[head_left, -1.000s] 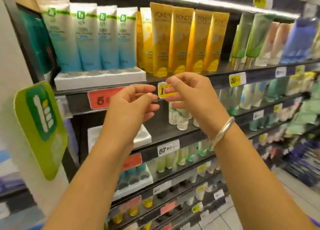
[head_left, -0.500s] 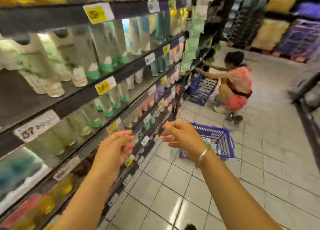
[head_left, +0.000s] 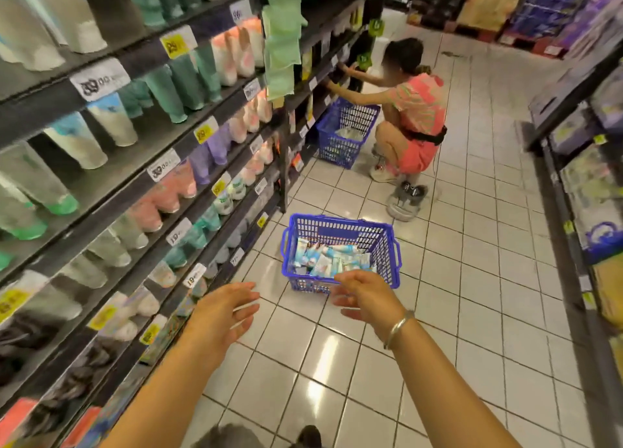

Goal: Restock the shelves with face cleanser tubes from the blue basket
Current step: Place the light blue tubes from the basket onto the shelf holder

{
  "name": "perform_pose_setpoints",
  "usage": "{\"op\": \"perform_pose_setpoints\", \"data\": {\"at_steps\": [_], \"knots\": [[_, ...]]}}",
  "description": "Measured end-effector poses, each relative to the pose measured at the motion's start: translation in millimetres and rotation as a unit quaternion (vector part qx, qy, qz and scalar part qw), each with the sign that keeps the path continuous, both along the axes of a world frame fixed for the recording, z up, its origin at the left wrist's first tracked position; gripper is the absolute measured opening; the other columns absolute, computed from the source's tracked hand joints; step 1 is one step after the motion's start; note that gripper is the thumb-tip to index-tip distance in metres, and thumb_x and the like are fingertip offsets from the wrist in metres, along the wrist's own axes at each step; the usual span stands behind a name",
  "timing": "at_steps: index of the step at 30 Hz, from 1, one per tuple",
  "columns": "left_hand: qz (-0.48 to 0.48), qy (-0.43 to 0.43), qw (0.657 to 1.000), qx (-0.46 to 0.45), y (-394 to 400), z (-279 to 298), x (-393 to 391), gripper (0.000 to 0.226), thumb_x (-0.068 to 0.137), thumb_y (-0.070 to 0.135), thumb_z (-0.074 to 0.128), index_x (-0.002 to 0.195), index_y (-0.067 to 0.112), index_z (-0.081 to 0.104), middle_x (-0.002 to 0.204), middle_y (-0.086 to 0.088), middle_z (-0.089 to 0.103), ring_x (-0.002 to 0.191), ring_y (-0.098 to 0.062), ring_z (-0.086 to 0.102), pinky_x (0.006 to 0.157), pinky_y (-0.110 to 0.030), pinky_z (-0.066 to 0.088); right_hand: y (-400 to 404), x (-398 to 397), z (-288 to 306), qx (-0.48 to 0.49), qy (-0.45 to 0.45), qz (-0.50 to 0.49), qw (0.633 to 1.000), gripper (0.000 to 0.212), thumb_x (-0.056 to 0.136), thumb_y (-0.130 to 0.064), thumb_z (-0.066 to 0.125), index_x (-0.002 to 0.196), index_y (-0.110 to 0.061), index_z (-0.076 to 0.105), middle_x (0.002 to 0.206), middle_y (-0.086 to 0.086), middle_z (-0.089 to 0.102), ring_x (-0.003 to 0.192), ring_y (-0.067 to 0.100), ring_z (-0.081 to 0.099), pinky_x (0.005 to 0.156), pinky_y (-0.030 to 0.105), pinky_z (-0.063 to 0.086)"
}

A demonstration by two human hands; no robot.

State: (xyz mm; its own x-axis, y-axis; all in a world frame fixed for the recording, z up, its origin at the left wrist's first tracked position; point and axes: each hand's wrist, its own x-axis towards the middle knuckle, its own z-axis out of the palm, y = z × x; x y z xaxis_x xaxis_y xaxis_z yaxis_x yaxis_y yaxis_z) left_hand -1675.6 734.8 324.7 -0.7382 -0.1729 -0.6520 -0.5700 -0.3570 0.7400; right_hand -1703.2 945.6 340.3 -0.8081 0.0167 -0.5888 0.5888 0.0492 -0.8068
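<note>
On the tiled floor (head_left: 472, 312) of a shop aisle, a blue basket (head_left: 340, 227) stands just beside the foot of the shelves (head_left: 111, 191) on the left. Inside it lies a loose heap of pale blue-and-white tubes (head_left: 323, 259), tumbled over one another at the bottom.

Both bare arms reach forward and down toward the basket. Left hand (head_left: 219, 316) hangs over the floor near the lowest shelf edge, its fingers (head_left: 244, 291) spread and loosely extended, holding nothing. Right hand (head_left: 364, 294) hovers at the basket's near rim, palm down, fingers (head_left: 349, 280) slightly curved and apart, also holding nothing; whether they touch the rim cannot be told. A metal bangle (head_left: 397, 328) circles the right wrist.

Rows of upright tubes in green, pink, purple and white fill the shelves, with yellow and white price tags (head_left: 177, 44) along the edges.

Farther down the aisle, another person (head_left: 411, 117) in a pink outfit crouches beside a second basket (head_left: 347, 130), reaching into the shelving.
</note>
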Motion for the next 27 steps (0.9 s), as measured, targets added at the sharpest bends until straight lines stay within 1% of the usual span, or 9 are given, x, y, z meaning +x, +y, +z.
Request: {"op": "perform_pose_setpoints", "data": {"at_steps": [4,7,10,12,14,19,22,25,27], "knots": [[-0.011,-0.033,0.999,-0.017,42.3,-21.4,-48.7,0.011,0.089,0.008,0.055,0.085,0.013,0.064,0.081,-0.003,0.064,0.075,-0.014,0.061,0.063,-0.025,0.046,55.7,-41.8,-20.4,-0.020,-0.023,-0.058,0.998,0.011,0.093,-0.011,0.049,0.084,-0.014,0.055,0.074,0.005,0.060,0.061,0.016,0.054,0.058,0.024,0.043],[-0.021,-0.067,0.997,-0.028,64.6,-40.4,-74.9,0.013,0.091,0.011,0.053,0.087,0.015,0.065,0.083,-0.002,0.066,0.076,-0.014,0.063,0.061,-0.025,0.046,81.9,-65.5,-40.3,-0.018,-0.051,-0.081,0.995,0.004,0.092,-0.012,0.052,0.091,-0.012,0.055,0.073,0.005,0.059,0.061,0.017,0.053,0.059,0.025,0.042],[-0.042,-0.102,0.993,-0.031,85.0,-59.9,-108.9,0.014,0.091,0.011,0.052,0.087,0.015,0.065,0.083,-0.001,0.067,0.075,-0.013,0.063,0.059,-0.024,0.046,100.5,-94.9,-59.1,-0.009,-0.061,-0.102,0.993,0.011,0.093,-0.011,0.050,0.085,-0.013,0.056,0.074,0.006,0.059,0.062,0.017,0.053,0.060,0.026,0.042],[-0.056,-0.117,0.991,-0.024,97.9,-73.0,-138.5,0.014,0.091,0.012,0.052,0.088,0.015,0.065,0.085,-0.002,0.066,0.076,-0.013,0.062,0.061,-0.024,0.046,109.9,-120.1,-70.6,-0.009,-0.066,-0.114,0.991,0.016,0.094,-0.010,0.048,0.081,-0.015,0.057,0.074,0.006,0.059,0.062,0.017,0.053,0.059,0.024,0.042],[-0.066,-0.119,0.991,-0.019,105.9,-85.5,-172.5,0.013,0.091,0.013,0.051,0.089,0.015,0.064,0.087,-0.004,0.066,0.078,-0.015,0.062,0.064,-0.025,0.046,114.5,-147.2,-83.1,-0.006,-0.076,-0.126,0.989,0.015,0.094,-0.011,0.049,0.082,-0.015,0.057,0.075,0.006,0.059,0.062,0.016,0.054,0.057,0.022,0.043],[-0.125,-0.111,0.986,-0.024,114.4,-110.6,-263.4,0.012,0.089,0.013,0.054,0.086,0.015,0.066,0.084,-0.006,0.068,0.076,-0.019,0.064,0.062,-0.027,0.046,124.3,-216.1,-111.1,0.031,-0.098,-0.147,0.984,0.010,0.093,-0.010,0.050,0.098,-0.008,0.058,0.076,0.005,0.059,0.064,0.016,0.055,0.059,0.024,0.041],[-0.155,-0.106,0.982,-0.034,127.1,-125.1,-324.5,0.010,0.089,0.012,0.055,0.088,0.016,0.064,0.087,-0.007,0.067,0.078,-0.019,0.063,0.062,-0.027,0.045,139.7,-268.3,-124.5,0.039,-0.105,-0.156,0.981,0.006,0.092,-0.007,0.051,0.093,-0.006,0.057,0.076,0.006,0.058,0.065,0.018,0.054,0.060,0.026,0.040],[-0.169,-0.139,0.975,-0.039,140.4,-148.5,-365.1,0.005,0.088,0.014,0.059,0.088,0.017,0.063,0.089,-0.006,0.068,0.082,-0.019,0.062,0.064,-0.027,0.046,149.2,-300.2,-155.9,0.035,-0.127,-0.166,0.977,0.010,0.093,-0.006,0.049,0.086,-0.008,0.056,0.076,0.008,0.056,0.066,0.019,0.052,0.062,0.027,0.039],[-0.150,-0.182,0.972,-0.018,146.5,-167.8,-374.0,0.006,0.088,0.013,0.058,0.085,0.016,0.062,0.083,-0.005,0.067,0.076,-0.019,0.061,0.063,-0.026,0.045,151.4,-304.5,-185.8,0.039,-0.151,-0.168,0.973,0.009,0.094,-0.005,0.046,0.091,-0.007,0.054,0.072,0.008,0.053,0.063,0.017,0.049,0.060,0.025,0.038]]}}
